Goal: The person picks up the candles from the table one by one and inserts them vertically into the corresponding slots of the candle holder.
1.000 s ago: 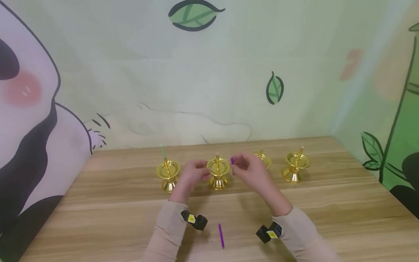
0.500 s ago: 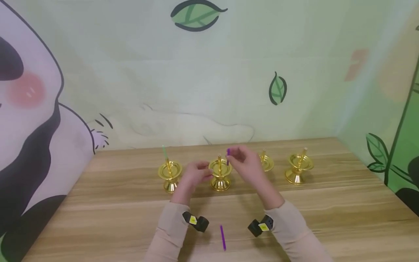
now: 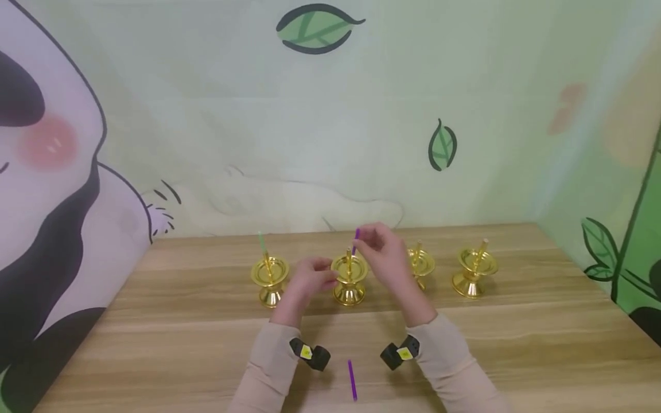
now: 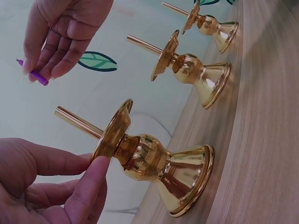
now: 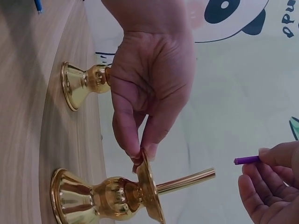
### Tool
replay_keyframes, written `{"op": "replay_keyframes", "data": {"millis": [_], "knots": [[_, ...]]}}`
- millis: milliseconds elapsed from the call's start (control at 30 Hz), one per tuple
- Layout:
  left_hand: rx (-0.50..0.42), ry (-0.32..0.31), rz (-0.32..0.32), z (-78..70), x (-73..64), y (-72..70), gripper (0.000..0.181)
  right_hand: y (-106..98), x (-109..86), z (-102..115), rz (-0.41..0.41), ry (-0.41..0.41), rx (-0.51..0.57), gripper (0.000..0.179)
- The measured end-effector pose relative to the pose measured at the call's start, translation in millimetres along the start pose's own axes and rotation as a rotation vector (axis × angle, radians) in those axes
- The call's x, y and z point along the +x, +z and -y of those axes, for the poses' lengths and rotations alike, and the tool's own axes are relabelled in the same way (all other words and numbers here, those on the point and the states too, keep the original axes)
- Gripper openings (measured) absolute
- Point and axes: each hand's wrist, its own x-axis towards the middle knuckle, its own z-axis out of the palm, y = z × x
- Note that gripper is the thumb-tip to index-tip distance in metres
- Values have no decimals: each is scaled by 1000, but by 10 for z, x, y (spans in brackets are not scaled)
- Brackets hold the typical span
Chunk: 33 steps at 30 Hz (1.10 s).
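Observation:
In the head view my left hand (image 3: 310, 276) pinches the dish rim of a gold candle holder (image 3: 349, 293), second from the left, between thumb and fingers. That holder stands on the table, its thin tube (image 4: 77, 122) pointing up. My right hand (image 3: 386, 252) pinches a thin purple candle (image 3: 357, 234) near the tube's top. In the right wrist view a gap shows between the candle's lower end (image 5: 239, 161) and the tube mouth. Another purple candle (image 3: 352, 380) lies on the table between my forearms.
At the left stands a gold holder (image 3: 271, 295) with a pale green candle (image 3: 261, 241) in its tube. Two more gold holders stand at the right, one (image 3: 422, 264) partly behind my right hand, the other (image 3: 469, 284) farther right. A painted wall backs the wooden table (image 3: 170, 321).
My right hand has moved left and up with the purple candle, from beside the dish to near the tube's top. My left hand keeps its grip on the rim. The view has shifted slightly.

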Motion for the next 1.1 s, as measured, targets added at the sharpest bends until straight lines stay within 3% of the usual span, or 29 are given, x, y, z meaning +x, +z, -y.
{"op": "replay_keyframes", "data": {"millis": [200, 867, 1100], "knots": [[10, 1, 28, 4, -13, -5, 34, 58, 53, -69, -40, 30, 24, 21], [8, -22, 18, -32, -15, -47, 36, 161, 157, -162, -45, -39, 16, 18], [6, -28, 12, -45, -25, -41, 36, 159, 149, -166, -32, -60, -40, 18]]}}
